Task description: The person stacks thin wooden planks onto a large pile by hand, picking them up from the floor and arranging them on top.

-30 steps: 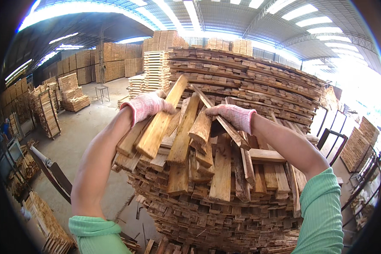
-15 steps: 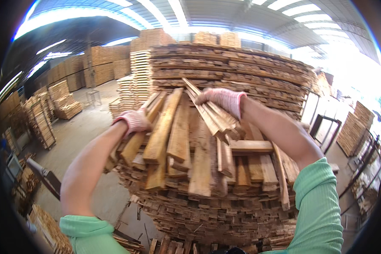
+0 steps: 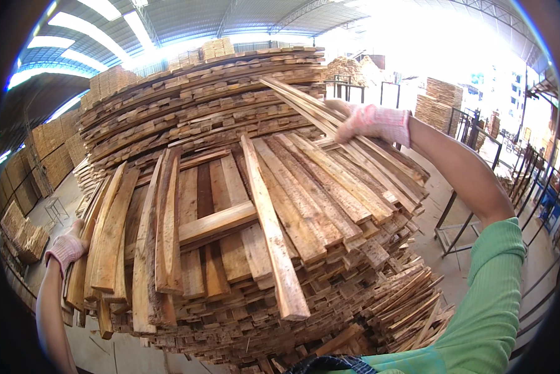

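Several strips (image 3: pixel 311 111), far ends leftward

The right hand (image 3: pixel 362 123) wears a knit glove (image 3: pixel 386 122), pale pink mottled with white, its snug cuff (image 3: pixel 403 128) ending at the wrist. The left hand (image 3: pixel 71 245) wears a similar pinkish glove (image 3: pixel 62 250). The forearms are bare beyond the gloves. The right sleeve (image 3: pixel 485 293) is light green, finely ribbed lengthwise, its end gathered in a thick fold near the elbow. Matching green cloth (image 3: pixel 411 361) spreads along the lower edge, next to dark, bluish-black fabric (image 3: pixel 339 365) with small pale marks.
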Available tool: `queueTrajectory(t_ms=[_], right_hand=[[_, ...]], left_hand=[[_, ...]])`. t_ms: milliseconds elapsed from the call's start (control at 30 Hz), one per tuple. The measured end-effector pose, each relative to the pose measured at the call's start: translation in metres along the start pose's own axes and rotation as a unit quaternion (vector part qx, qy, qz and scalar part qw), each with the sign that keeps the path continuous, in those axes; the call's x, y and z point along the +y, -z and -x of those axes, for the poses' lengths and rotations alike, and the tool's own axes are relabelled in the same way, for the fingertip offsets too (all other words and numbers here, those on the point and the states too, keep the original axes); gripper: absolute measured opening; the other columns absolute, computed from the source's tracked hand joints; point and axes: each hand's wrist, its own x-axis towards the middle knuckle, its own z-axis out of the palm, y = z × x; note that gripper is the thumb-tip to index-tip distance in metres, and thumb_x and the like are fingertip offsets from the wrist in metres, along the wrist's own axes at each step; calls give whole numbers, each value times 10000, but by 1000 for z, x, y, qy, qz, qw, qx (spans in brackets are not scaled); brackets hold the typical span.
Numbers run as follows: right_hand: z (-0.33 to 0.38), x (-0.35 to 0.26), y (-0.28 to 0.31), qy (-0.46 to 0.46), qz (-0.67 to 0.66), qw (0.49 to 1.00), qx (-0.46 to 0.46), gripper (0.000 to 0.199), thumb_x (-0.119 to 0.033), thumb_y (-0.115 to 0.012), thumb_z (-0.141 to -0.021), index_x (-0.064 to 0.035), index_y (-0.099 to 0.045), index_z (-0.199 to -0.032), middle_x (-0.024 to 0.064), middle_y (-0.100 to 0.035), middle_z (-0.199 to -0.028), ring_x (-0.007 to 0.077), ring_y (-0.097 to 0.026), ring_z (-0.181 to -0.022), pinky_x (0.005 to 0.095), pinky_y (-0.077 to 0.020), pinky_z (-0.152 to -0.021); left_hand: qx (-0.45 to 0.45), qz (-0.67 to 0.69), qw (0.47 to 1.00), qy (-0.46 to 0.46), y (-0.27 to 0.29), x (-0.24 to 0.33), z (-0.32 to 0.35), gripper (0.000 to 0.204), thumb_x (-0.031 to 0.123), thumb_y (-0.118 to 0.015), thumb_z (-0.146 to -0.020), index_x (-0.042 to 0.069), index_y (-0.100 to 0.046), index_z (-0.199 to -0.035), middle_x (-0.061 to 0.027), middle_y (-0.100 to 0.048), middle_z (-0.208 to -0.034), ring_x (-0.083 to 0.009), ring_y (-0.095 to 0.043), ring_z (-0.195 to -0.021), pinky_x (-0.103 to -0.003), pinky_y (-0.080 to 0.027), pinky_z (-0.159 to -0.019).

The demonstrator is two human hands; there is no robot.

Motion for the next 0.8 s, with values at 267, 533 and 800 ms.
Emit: queueTrajectory(t_ms=[267, 533, 800], right_hand=[[-14, 102, -35, -106, 165, 978, -78, 950, -100, -677, -780, -122, -168, -1582, 161, -614, -1190, 185, -592, -706, 308, -542, -596], [-44, 133, -24, -38, 264, 962, -57, 931, -536, -577, -869, -55, -187, -1565, 281, -530, -1384, 373, -564, -1239, 423, -465, -1022], [-26, 99, -72, -6, 248, 969, 16, 623, -362, -459, -979, -144, -317, -1545, 251, -399, -1504, 364, -552, -1233, 486, -449, -1046]], left_hand=[[37, 6, 999, -10, -17, -29, -10, 629, 174, -626, -795, 131, -478, -1405, -282, -629, -1188, -414, -618, -1110, -429, -485, -956], [11, 61, 998, -13, -17, -14, -16, 653, 119, -641, -819, 67, -431, -1435, -247, -564, -1359, -383, -541, -1271, -411, -438, -1057], [11, 55, 998, -35, -31, -28, -28, 674, 100, -643, -807, 120, -423, -1444, -259, -602, -1272, -398, -617, -1133, -428, -486, -958]])
